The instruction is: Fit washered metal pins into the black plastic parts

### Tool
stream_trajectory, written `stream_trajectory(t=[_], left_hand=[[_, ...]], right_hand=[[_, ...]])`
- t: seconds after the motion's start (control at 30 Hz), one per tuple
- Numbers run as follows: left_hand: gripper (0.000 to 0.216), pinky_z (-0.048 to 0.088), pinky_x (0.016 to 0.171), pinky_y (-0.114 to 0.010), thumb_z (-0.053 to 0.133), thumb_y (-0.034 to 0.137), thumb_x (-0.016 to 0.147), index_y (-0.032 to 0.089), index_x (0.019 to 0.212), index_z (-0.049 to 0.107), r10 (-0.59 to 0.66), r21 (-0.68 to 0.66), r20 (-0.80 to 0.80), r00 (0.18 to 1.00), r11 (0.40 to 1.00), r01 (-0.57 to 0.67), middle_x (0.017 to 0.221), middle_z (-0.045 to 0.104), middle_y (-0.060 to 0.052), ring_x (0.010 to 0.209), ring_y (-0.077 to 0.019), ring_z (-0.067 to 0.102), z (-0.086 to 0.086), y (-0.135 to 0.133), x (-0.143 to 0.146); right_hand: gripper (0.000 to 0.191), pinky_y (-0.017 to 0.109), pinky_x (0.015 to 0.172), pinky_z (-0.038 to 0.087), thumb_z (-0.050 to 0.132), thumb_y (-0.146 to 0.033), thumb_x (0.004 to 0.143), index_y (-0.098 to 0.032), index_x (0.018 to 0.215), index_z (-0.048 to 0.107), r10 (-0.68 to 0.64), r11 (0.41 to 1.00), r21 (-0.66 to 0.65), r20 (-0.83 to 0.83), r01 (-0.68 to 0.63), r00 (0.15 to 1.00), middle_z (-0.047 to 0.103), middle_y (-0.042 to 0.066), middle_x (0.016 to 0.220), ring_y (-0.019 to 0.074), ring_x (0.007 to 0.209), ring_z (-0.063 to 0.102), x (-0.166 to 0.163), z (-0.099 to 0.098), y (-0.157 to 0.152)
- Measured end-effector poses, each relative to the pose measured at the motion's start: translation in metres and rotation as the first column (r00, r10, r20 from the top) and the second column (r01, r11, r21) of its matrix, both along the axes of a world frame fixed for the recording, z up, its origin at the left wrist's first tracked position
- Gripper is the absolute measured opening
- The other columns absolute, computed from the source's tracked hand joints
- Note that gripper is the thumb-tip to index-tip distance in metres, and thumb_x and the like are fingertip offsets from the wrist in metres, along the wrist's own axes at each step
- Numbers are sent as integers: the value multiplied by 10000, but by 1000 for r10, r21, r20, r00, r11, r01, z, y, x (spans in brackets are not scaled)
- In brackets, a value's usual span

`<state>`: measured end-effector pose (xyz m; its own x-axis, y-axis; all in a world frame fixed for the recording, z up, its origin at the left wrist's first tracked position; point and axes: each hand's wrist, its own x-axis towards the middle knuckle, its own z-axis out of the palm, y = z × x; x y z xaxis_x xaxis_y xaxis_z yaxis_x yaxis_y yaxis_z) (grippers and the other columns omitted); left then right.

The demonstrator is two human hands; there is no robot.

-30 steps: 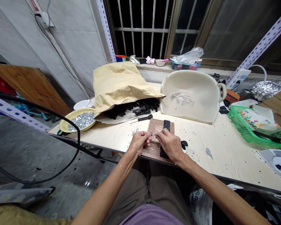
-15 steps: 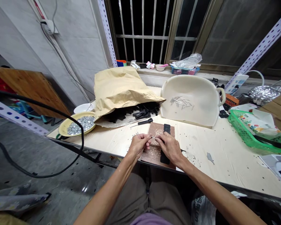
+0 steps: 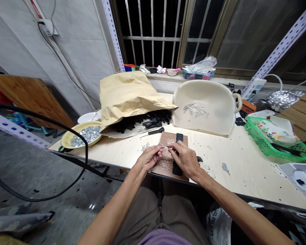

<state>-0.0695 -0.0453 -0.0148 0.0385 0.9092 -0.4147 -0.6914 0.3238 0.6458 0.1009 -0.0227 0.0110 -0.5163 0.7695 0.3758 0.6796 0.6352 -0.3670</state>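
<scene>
Above a brown board [image 3: 161,167], my right hand [image 3: 185,158] pinches a thin metal rod [image 3: 166,147]. My left hand [image 3: 150,157] is closed at the rod's other end; its fingertips hide whether a smaller part sits there. A black strip [image 3: 177,169] runs along the board, partly under my right hand. Beyond the board lies a black piece with a thin metal shaft [image 3: 156,131]. Small shiny bits [image 3: 145,146] are scattered on the table left of the board. Several similar rods [image 3: 196,109] rest in a cream scoop-shaped tray [image 3: 206,126].
A paper sack [image 3: 130,90] spills black pieces toward the table. At left stands a yellow dish [image 3: 66,138] of small metal bits, with a black cable [image 3: 86,153] looping in front. A green basket [image 3: 261,143] and a white container [image 3: 293,177] are on the right.
The view has shifted slightly. My right fingertips have drawn back a little from my left, and more of the metal rod shows between them.
</scene>
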Motion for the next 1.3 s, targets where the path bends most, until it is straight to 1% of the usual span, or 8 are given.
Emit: stream_trajectory(t=[0.13,0.5,0.67,0.8,0.93,1.07,1.2,1.3], left_hand=[[58,516,501,-122,636,85,787,74,733,617,23,21,60,998,999,-24,639,599,-16,482,-31,542,0,-1,3],[125,532,531,-143,710,170,740,68,780,651,18,93,-73,997,996,-11,681,629,-32,522,-45,560,0,-3,4],[274,487,464,-142,803,273,619,75,704,635,88,130,-189,978,989,-64,604,600,1,460,-32,508,-4,-4,9],[344,425,401,-150,794,378,597,91,666,617,132,184,-350,927,980,-71,570,575,19,415,-29,458,-6,-4,13],[361,362,367,-150,754,432,621,110,644,592,203,267,-535,820,961,-64,548,541,32,401,-37,441,-2,-4,13],[361,318,355,-146,693,459,677,128,625,560,212,257,-624,752,965,-59,513,499,47,390,-38,415,-1,-6,13],[360,304,345,-145,663,479,702,134,659,571,182,267,-642,745,964,-6,528,515,43,388,-40,411,-1,-9,13],[363,376,377,-162,642,484,732,125,702,596,187,323,-564,804,946,6,574,559,22,405,-46,444,-2,-13,15]], right_hand=[[199,204,555,374,447,-335,935,-284,1027,616,-8,1000,-2,25,8,1000,593,-9,915,114,756,592,-2,0,-2],[248,232,512,275,391,-361,960,-261,967,618,-62,992,119,176,41,982,588,-7,878,105,708,570,-3,5,-6],[285,267,529,255,373,-351,969,-232,886,618,-112,968,247,234,53,966,588,-6,827,107,681,556,-4,4,-8],[247,277,548,252,408,-314,958,-231,850,614,-89,954,300,264,6,960,588,-11,800,116,680,544,-3,2,-6],[245,270,563,257,405,-298,959,-242,847,616,-74,934,358,248,-20,966,582,-8,788,118,685,535,0,4,-3],[268,244,540,273,376,-329,969,-241,887,615,0,948,312,187,-60,982,574,-9,783,106,657,539,3,2,-2],[294,226,545,303,358,-342,973,-222,910,618,43,945,315,130,-82,991,579,-5,786,102,644,547,6,-3,0],[291,224,544,305,366,-346,970,-224,917,625,12,947,317,133,-54,991,583,-4,797,103,646,543,7,-1,-3]])
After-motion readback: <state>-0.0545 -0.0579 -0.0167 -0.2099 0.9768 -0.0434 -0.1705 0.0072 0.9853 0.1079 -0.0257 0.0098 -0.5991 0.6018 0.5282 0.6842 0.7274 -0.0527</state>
